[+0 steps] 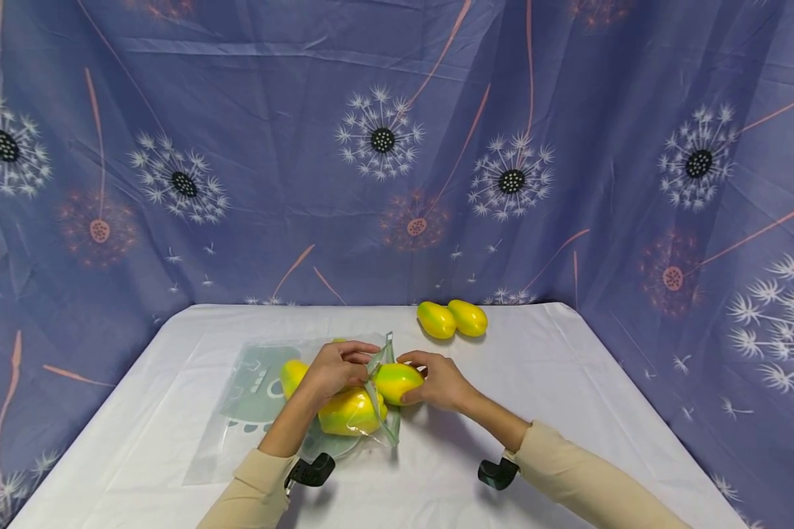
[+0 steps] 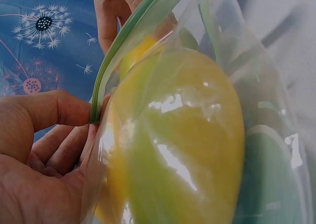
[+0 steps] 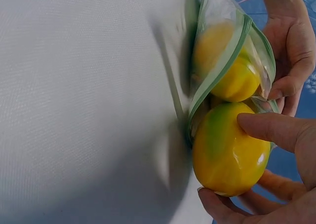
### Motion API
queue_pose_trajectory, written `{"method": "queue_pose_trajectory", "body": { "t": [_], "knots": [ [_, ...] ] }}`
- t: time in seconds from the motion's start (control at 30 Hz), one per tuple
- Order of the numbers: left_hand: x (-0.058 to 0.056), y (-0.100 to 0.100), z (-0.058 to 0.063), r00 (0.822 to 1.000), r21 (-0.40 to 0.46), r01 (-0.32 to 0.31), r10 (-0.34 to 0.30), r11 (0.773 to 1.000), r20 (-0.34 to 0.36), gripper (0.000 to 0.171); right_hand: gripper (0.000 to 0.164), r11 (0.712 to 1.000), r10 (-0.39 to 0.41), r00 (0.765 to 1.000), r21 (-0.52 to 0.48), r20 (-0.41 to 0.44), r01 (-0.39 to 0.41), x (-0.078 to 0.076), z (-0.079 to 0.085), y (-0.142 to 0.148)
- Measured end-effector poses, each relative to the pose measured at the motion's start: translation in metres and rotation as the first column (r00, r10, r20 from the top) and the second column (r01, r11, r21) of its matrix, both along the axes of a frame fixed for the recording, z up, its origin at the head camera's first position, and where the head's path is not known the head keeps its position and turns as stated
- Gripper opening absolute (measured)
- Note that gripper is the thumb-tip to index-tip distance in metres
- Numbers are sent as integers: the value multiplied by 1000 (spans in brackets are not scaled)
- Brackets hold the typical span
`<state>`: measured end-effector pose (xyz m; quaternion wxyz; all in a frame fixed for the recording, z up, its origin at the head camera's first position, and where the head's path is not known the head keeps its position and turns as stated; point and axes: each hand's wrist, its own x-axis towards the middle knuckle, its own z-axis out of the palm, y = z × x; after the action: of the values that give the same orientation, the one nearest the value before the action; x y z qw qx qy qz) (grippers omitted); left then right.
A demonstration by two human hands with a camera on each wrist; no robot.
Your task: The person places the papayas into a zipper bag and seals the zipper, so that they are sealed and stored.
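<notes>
A clear zip bag [image 1: 205, 441] with a green printed pattern lies on the table, its green-edged mouth open to the right. Inside it are several yellow-green mangoes, one large mango [image 2: 182, 135] showing through the plastic in the left wrist view. My left hand [image 1: 334, 371] pinches the bag's green zip edge [image 2: 106, 68] between thumb and fingers. In my right hand [image 1: 440, 382], a mango [image 3: 232, 150] is gripped between thumb and fingertips, right at the bag's mouth. Another mango [image 3: 239, 78] sits just behind it, within the bag.
Two more mangoes [image 1: 437, 320] rest side by side near the table's back edge. A white cloth covers the table [image 1: 536, 382]. Behind and at the sides hangs a blue curtain [image 1: 291, 184] with dandelion prints. Black wrist cameras [image 1: 498, 474] are worn at the sleeves.
</notes>
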<state>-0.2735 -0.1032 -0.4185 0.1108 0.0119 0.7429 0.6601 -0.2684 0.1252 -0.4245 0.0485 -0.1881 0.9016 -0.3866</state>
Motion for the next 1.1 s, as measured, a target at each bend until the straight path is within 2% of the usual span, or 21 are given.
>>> {"method": "queue_pose_trajectory", "body": {
  "t": [0.27,0.5,0.77,1.1],
  "knots": [
    [2,0,2,1000,23,4,-4,1000,10,45,63,999,-28,1000,43,14,27,0,-1,1],
    [2,-1,3,1000,21,6,-6,1000,15,46,68,996,-51,998,70,47,48,0,1,9],
    [2,0,3,1000,25,-1,1,1000,1,46,60,995,-35,999,96,39,32,1,-2,18],
    [0,1,1,1000,4,-4,4,1000,0,45,57,997,6,1000,73,27,-8,-1,-1,11]
  ]
}}
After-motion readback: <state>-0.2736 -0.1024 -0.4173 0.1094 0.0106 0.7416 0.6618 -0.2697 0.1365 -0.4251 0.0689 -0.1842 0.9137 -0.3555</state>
